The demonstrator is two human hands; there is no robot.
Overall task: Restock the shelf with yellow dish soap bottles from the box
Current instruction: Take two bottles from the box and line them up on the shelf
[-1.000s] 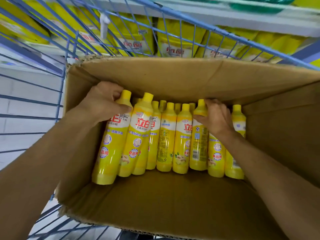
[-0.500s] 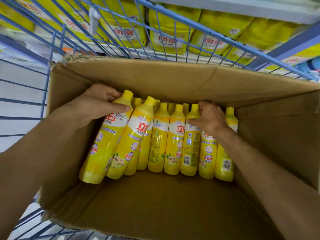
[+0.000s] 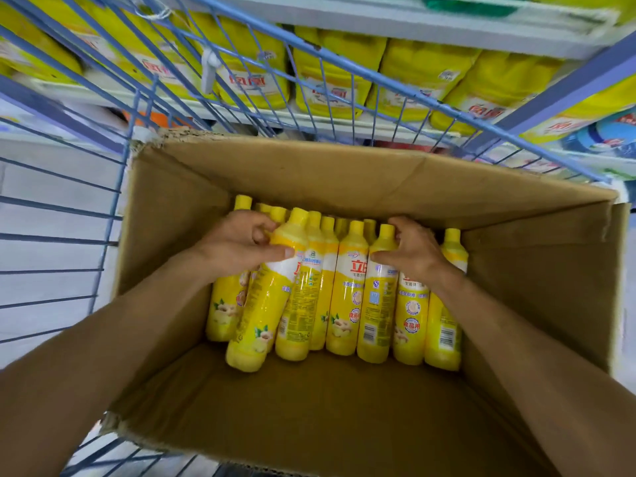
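While both arms reach into the box (image 3: 344, 407), pick-up step underway | left hand (image 3: 237, 247) clamped on tilted bottle (image 3: 265, 304) neck | right hand (image 3: 411, 251) closed over two necks in bottle row (image 3: 347, 287) | next, likely: lift clear, carry to shelf (image 3: 327, 123) beyond cart wire (image 3: 144, 108).

1. The dish soap bottle (image 3: 350, 287) in the middle of the box carries a large red "立" on its white label band; the next character is cut off.
2. The bottle under the right wrist (image 3: 411, 321) bears a round badge reading "食品用".
3. The shelf's yellow refill pouches (image 3: 256, 75) show red lettering, too blurred to read.
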